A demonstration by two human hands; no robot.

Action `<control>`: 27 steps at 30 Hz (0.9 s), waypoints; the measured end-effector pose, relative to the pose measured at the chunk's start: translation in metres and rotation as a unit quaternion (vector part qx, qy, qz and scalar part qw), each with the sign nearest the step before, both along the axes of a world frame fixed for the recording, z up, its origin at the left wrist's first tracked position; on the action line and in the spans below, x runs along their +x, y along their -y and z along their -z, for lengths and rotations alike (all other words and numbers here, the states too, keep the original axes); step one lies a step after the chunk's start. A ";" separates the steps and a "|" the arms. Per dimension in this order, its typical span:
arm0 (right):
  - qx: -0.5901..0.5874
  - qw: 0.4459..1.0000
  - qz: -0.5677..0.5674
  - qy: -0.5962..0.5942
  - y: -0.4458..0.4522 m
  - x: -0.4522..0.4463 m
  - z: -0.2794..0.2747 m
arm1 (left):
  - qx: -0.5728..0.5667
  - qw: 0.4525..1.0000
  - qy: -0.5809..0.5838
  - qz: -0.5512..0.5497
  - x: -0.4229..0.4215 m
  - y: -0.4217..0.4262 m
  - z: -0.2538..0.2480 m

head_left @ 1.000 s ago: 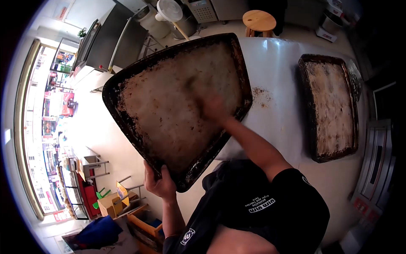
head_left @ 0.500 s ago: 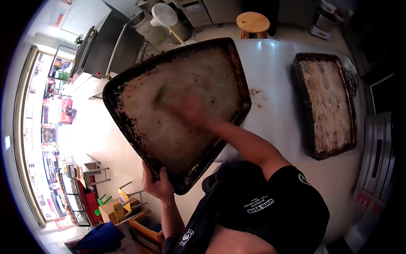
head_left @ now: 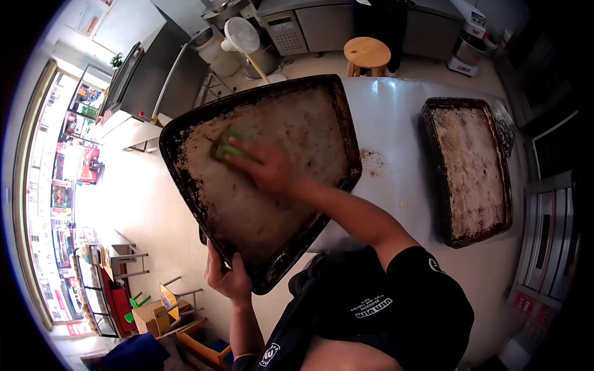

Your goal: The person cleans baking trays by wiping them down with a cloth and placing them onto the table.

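Observation:
A large baking tray (head_left: pixel 272 204) with dark, crusted edges and a pale, stained inside is held tilted in front of me. My left hand (head_left: pixel 229 275) grips its lower left edge, thumb on the rim and fingers behind. On the tray's inner surface, towards the upper left, my right hand (head_left: pixel 266 166) presses a green scrubbing pad or cloth (head_left: pixel 230 143); its exact kind is too blurred to tell. Brown crumbs (head_left: pixel 372 162) lie on the metal table beside the tray's right edge.
The metal table (head_left: pixel 396 136) carries a second crusted tray (head_left: pixel 473 173) at the right. Behind it are a wooden stool (head_left: pixel 367 53) and a person in dark clothes (head_left: pixel 387 28). A white fan (head_left: pixel 242 35) stands at the back left, and chairs and boxes at the lower left.
My right hand and the green pad have moved left across the tray's surface from near its middle. The view has shifted slightly, and my left hand keeps its hold.

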State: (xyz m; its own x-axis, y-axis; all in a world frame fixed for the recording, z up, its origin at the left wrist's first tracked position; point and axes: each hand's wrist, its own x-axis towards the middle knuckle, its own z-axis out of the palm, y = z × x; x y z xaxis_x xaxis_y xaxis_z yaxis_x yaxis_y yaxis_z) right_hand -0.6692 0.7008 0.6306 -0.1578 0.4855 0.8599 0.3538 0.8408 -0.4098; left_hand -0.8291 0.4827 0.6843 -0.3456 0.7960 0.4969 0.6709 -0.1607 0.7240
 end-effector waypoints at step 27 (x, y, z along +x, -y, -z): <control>-0.491 0.834 0.204 0.151 -0.031 0.180 0.238 | 0.031 0.996 0.047 -0.063 -0.007 0.014 0.010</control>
State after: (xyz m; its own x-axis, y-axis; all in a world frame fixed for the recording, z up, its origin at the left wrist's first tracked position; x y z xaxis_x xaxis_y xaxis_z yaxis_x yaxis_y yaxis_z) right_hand -0.4893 0.7316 0.3925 0.0552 0.9980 -0.0316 0.7397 -0.0621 -0.6700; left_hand -0.8363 0.4689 0.6740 -0.4877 0.7122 0.5049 0.6180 -0.1268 0.7759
